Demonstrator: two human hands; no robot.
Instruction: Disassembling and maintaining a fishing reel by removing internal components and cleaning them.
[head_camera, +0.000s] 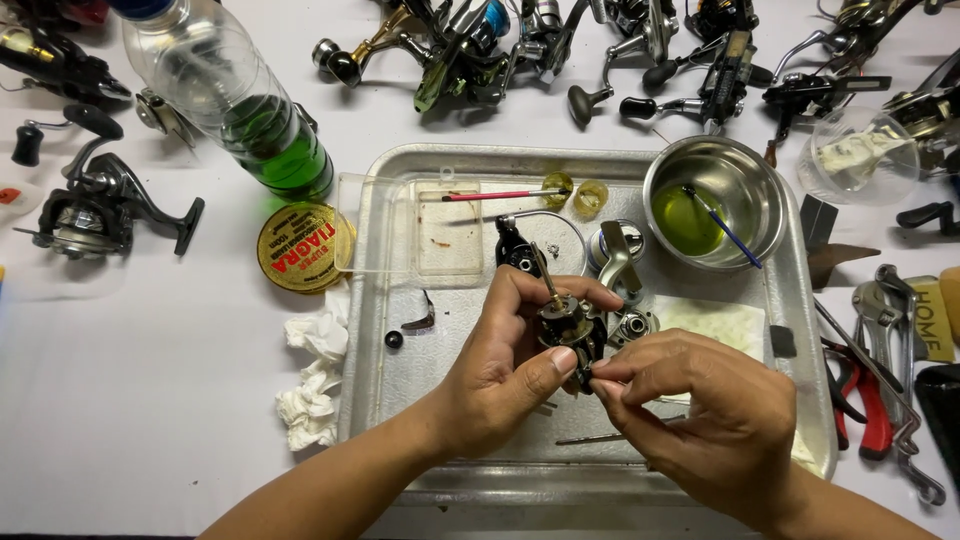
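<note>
Left hand (500, 375): fingers clenched around dark fishing-reel body (568, 325), thumb pressed on its lower edge, brass shaft tilted upward. Right hand (700, 415): thumb and forefinger pinched at reel body's lower right side; pinched item too small to identify. Reel body held above metal tray (400, 350), near steel bowl (715, 200) containing green liquid and 1 blue-handled brush (722, 225).

Worktop (150, 420): flat surface under a white covering, filling the whole view to every edge. No wall, floor or window visible. Light: bright, even, from overhead; soft short shadows fall beside objects. Covering lightly creased near the left edge, otherwise smooth and matte.
</note>
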